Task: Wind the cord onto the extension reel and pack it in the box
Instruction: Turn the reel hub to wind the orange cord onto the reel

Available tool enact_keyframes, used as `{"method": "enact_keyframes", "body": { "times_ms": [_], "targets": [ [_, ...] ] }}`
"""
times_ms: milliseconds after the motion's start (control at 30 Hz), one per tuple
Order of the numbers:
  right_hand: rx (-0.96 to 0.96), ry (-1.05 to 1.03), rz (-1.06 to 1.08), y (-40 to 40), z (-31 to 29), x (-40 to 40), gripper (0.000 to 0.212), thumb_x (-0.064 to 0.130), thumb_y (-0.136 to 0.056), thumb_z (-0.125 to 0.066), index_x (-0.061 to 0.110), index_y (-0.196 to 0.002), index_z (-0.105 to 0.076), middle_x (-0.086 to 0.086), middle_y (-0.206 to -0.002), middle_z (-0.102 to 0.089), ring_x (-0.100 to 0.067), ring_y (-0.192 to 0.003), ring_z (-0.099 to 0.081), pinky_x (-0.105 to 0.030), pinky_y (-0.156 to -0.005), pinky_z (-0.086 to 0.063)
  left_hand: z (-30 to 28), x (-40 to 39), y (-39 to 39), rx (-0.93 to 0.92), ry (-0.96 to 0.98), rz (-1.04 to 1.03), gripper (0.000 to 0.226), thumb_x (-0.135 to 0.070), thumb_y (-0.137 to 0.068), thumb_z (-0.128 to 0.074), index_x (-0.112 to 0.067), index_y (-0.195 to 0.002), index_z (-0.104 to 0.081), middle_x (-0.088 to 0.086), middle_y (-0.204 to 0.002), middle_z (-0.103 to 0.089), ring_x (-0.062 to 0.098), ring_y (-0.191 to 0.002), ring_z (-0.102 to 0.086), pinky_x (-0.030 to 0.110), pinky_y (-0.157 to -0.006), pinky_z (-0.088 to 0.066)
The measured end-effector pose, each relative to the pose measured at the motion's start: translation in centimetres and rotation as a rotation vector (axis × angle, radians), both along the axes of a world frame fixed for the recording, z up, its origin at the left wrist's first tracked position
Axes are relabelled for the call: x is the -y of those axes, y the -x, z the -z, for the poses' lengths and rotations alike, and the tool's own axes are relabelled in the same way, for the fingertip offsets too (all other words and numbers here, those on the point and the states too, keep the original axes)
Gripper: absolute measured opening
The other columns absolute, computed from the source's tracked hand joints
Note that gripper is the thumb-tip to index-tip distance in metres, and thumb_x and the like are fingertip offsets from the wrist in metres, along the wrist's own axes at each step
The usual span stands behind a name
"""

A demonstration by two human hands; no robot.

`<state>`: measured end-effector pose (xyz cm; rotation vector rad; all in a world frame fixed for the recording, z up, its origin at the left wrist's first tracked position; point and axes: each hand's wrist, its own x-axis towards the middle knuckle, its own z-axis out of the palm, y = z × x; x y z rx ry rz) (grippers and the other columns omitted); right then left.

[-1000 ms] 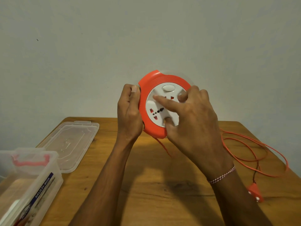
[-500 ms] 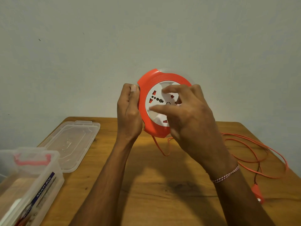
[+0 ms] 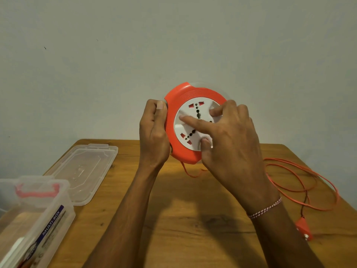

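While the left hand clamps the round orange plastic reel, right hand fingertips press its white face.

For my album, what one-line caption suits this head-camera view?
Left hand grips orange reel, right hand turns its socket face; cord trails.
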<state>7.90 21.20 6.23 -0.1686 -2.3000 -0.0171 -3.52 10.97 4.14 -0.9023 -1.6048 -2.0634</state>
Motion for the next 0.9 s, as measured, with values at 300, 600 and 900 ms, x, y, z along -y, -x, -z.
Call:
{"method": "enact_keyframes", "body": {
  "times_ms": [300, 600, 900],
  "targets": [
    [-0.073, 0.158, -0.011, 0.4, -0.4, 0.0, 0.066, 0.066, -0.082, -0.053, 0.028, -0.136, -0.054, -0.008, -0.11, -0.07, -0.023, -0.092, -0.062, -0.037, -0.078, -0.054, 0.1, 0.0, 0.2, 0.019, -0.003, -0.012, 0.019, -0.03, -0.105, -0.035, -0.026, -0.099, -0.053, -0.022, -0.085, -0.068, 0.007, -0.078, -0.072, 0.014, -0.058, -0.054],
    [0.044, -0.027, -0.186, 0.0, -0.8, -0.9, 0.041, 0.015, -0.064, -0.087, 0.024, -0.103, -0.075, -0.011, -0.134, -0.058, -0.034, -0.117, -0.047, -0.047, -0.083, -0.052, -0.2, 0.2, 0.3, 0.009, -0.004, -0.022, 0.02, -0.028, -0.105, -0.034, -0.026, -0.096, -0.052, -0.024, -0.082, -0.067, 0.003, -0.075, -0.069, 0.012, -0.057, -0.053],
    [0.052, -0.061, -0.061, 0.1, -0.3, -0.4, 0.065, 0.015, -0.06, -0.09, 0.034, -0.118, -0.068, -0.016, -0.125, -0.058, -0.038, -0.106, -0.051, -0.045, -0.074, -0.051, -0.2, 0.2, 0.1, -0.009, -0.001, -0.013, 0.021, -0.025, -0.106, -0.035, -0.028, -0.095, -0.053, -0.021, -0.085, -0.068, 0.005, -0.075, -0.071, 0.013, -0.058, -0.054]
  ]
}}
